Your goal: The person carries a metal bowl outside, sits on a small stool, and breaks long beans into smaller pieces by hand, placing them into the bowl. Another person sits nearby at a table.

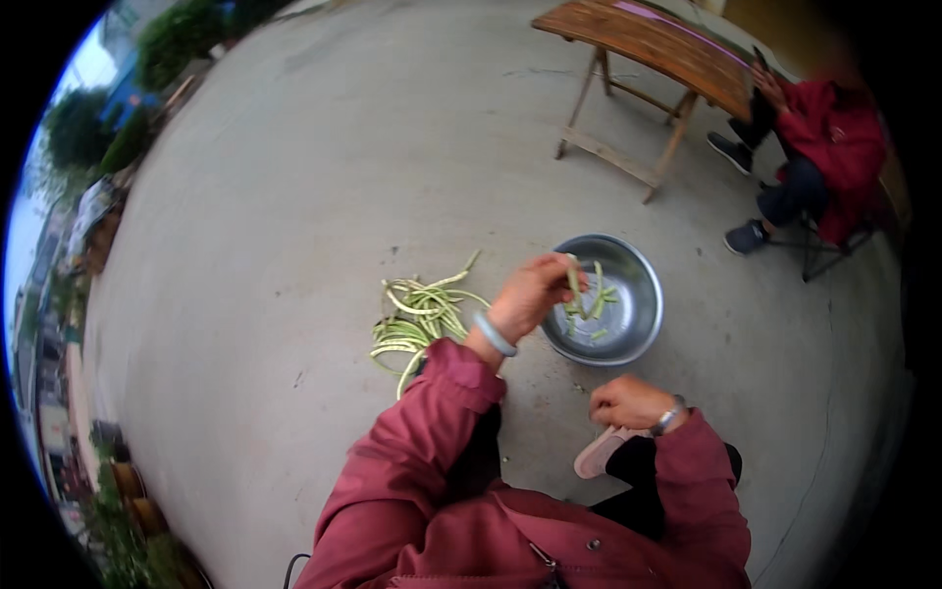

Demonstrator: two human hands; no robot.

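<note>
My left hand (533, 293), with a pale bangle at the wrist, grips a piece of green bean pod (574, 281) over the left rim of a round metal basin (639, 340). Inside the basin lie several short cut or broken bean pieces (605, 296). My right hand (631, 402), wearing a metal-banded watch or bracelet, hangs below the basin near my shoe; its fingers are curled, and whether anything small is between them cannot be told. A loose pile of long green beans (423, 313) lies on the concrete to the left of my left hand.
A wooden folding table (647, 37) stands at the upper right. Beside it a person in a red jacket (835, 147) sits on a folding stool (813, 247), holding a dark object. My pale pink shoe (595, 453) is below the basin. Potted plants (129, 478) line the left edge.
</note>
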